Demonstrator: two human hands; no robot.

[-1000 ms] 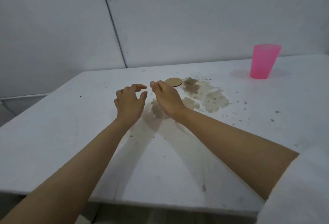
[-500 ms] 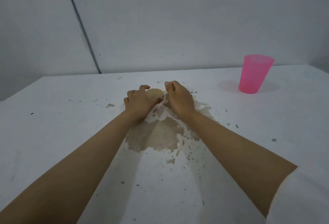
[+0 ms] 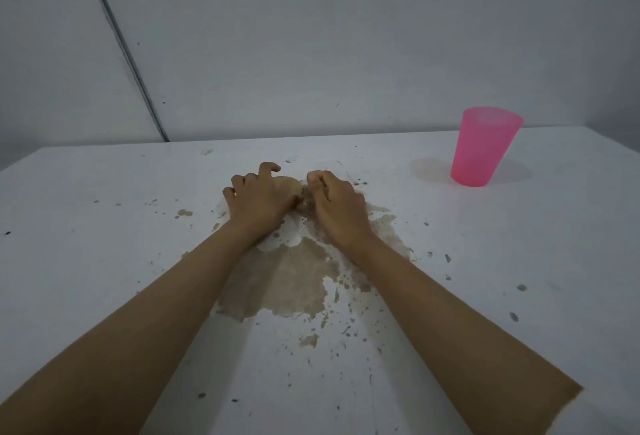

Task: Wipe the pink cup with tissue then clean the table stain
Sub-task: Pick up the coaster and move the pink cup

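Note:
The pink cup (image 3: 485, 149) stands upright at the back right of the white table (image 3: 104, 261), far from both hands. A large brown stain (image 3: 294, 282) with scattered specks spreads over the table's middle. At its far end lies a round tan disc (image 3: 291, 186). My left hand (image 3: 258, 201) arches over the disc's left side, with fingers and thumb curled on it. My right hand (image 3: 337, 208) rests on the stain just right of the disc, fingers curled in; what they touch is hidden. I see no tissue.
A grey wall (image 3: 346, 36) rises directly behind the table's far edge. Small dark specks (image 3: 514, 316) dot the tabletop to the right and front of the stain. The table's left edge slopes off at the far left.
Both hands have moved forward from above the stain and come down at the tan disc. The view has shifted closer over the stain. In the last half second they hardly moved.

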